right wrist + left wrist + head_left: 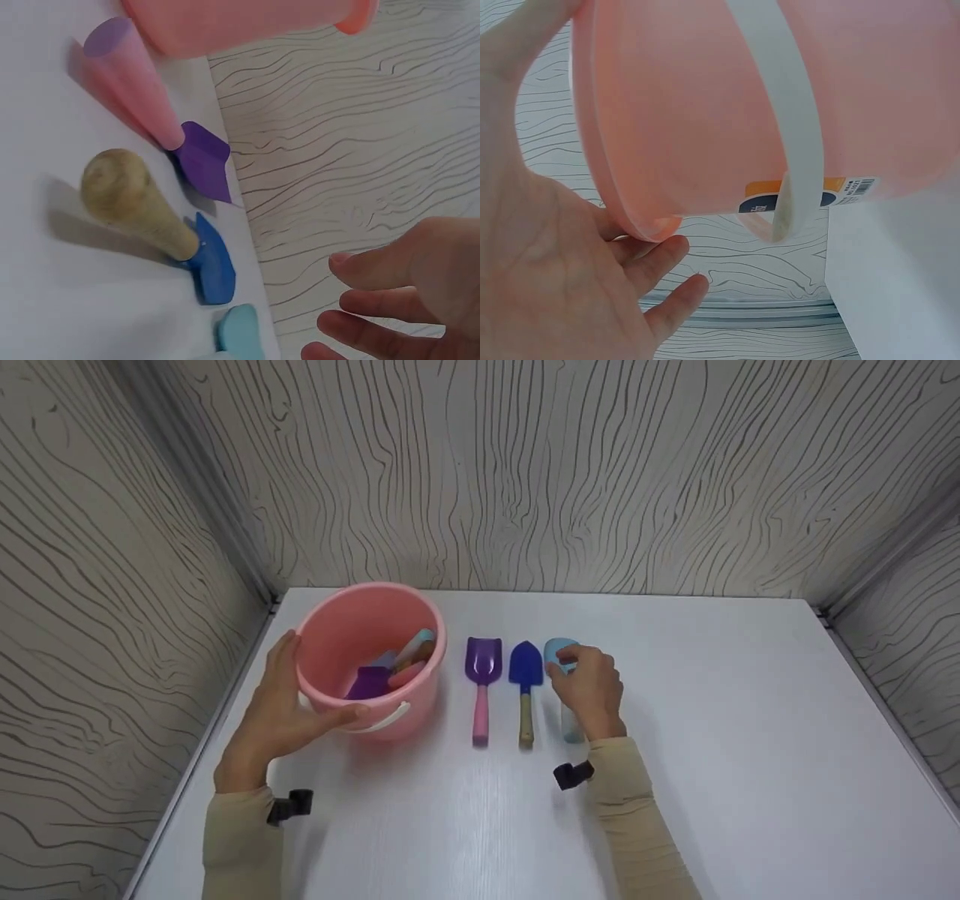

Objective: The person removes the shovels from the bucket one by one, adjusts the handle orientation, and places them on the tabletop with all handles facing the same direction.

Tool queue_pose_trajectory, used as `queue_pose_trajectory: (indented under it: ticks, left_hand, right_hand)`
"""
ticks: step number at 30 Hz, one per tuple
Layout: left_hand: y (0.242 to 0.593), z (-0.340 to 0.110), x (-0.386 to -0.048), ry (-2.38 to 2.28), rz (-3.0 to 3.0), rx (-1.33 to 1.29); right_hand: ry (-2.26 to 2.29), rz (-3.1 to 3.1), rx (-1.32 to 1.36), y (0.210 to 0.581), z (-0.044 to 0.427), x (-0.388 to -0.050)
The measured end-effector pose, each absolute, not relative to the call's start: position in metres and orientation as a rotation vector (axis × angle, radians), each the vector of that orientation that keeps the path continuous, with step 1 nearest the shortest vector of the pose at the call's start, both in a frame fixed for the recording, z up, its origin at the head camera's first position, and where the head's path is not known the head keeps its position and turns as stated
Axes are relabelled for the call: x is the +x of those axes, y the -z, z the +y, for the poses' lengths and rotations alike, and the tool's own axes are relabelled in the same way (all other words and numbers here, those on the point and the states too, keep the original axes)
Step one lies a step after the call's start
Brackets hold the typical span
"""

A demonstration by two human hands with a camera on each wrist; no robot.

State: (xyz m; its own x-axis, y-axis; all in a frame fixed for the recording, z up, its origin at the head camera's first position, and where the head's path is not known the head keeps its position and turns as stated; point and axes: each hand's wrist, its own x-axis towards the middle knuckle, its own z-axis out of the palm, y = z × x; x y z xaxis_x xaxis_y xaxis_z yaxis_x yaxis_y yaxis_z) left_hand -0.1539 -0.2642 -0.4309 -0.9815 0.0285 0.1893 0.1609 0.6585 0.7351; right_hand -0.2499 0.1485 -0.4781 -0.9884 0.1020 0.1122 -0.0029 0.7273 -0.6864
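Observation:
In the head view my left hand [281, 712] is spread along the near left side of a pink bucket [420, 712], fingers and thumb at its rim. The left wrist view shows the fingers touching the rim of the bucket [682, 112], fairly straight. My right hand [589, 686] hovers over a light blue shovel [559, 649] and hides part of it. In the right wrist view nothing is between the thumb and loosely bent fingers of the right hand [405, 300]; the shovel's blue blade [241, 330] lies apart from them.
A purple shovel with a pink handle [481, 712] and a blue trowel with a wooden handle [526, 720] lie side by side between bucket and right hand. Inside the bucket are several toys, including a purple piece [367, 682]. Wood-patterned panels [525, 472] border the white table [750, 735].

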Motion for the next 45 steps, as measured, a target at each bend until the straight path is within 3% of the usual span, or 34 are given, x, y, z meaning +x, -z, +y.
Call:
queue_pose_trajectory:
  ticks: [12,19,32,45]
  left_hand:
    - [0.431,-0.263,-0.155,1.211,-2.711,-0.153]
    - [0.43,-0.263,-0.156,1.21,-2.707,-0.148]
    - [0.43,-0.264,-0.151,1.171,-2.742,-0.096]
    - [0.431,-0.261,-0.15,1.178,-2.76,-0.049]
  right_hand:
    - [-0.956,-2.561,0.42,0.401,0.098,-0.275]
    - [-0.906,-2.595,0.707,0.378,0.052,-0.283]
    - [-0.758,-2.755,1.03,0.373,-0.02,-0.285]
    - [-0.57,-2.854,1.123,0.404,-0.054,-0.275]
